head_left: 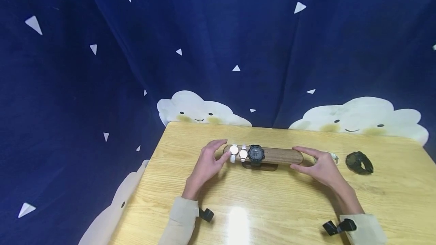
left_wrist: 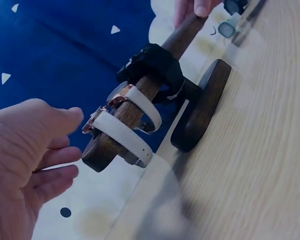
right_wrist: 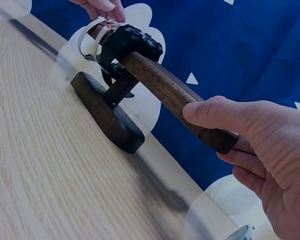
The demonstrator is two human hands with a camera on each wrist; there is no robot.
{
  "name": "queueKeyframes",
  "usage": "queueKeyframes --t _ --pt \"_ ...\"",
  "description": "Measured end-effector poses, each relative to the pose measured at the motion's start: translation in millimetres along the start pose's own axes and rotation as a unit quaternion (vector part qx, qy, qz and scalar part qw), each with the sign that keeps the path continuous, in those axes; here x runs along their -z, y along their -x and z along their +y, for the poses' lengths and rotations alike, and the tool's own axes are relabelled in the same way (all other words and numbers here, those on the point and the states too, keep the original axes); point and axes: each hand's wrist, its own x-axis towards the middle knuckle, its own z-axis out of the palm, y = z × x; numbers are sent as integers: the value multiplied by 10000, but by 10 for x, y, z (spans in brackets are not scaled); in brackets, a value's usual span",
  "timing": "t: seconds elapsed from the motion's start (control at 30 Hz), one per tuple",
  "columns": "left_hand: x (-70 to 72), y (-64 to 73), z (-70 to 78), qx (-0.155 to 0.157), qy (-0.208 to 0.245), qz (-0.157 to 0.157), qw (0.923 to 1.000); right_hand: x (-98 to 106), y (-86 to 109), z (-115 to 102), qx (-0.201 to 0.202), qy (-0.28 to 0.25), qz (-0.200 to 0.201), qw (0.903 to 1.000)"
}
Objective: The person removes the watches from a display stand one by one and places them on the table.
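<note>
Left hand [head_left: 207,162], seen in the head view, is curving loosely beside one end of a wooden watch stand [head_left: 281,155], thumb and forefinger parted, while the right hand [head_left: 321,165] is holding the other end between thumb and fingers. The stand is sitting between the two hands, toward the far side of a pale tabletop [head_left: 286,207]. Side by side on its left half, two white-strapped watches [head_left: 243,154] and a bulky black watch [head_left: 256,153] are wrapping the bar. A pale watch [head_left: 335,158] is peeking out beyond the right hand, and a loose black wristwatch [head_left: 359,163] is lying farther right. A blue curtain [head_left: 218,22] bearing smiling clouds is hanging behind.

At the left wrist, the left hand is keeping its thumb clear of its bent fingers, the fingertips hovering right at the bar's end; whether they are touching it, one cannot tell. Both white straps are looping around the wood nearest that hand, with the bulky black watch just beyond.

At the right wrist, the right hand is pressing its thumb along the bar's bare end, its fingers tucking behind. A short post [right_wrist: 122,89] is joining the bar to a dark, rounded base [right_wrist: 107,112], and the pale watch is showing at the lower edge.
</note>
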Motion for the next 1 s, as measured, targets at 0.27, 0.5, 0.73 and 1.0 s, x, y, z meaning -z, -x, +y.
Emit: queueKeyframes --t 0.27,0.5,0.73,1.0 --pt "-123 11 52 -56 -67 332 9994 -6 25 5 -56 67 -15 10000" --pt "-226 16 121 222 -184 425 9987 2 18 -29 -34 -146 -33 9999" --pt "-329 28 154 190 -372 919 9949 3 18 -33 57 -102 1 9999" --pt "-359 41 171 170 -507 1222 9911 6 9 -23 7 24 40 10000"
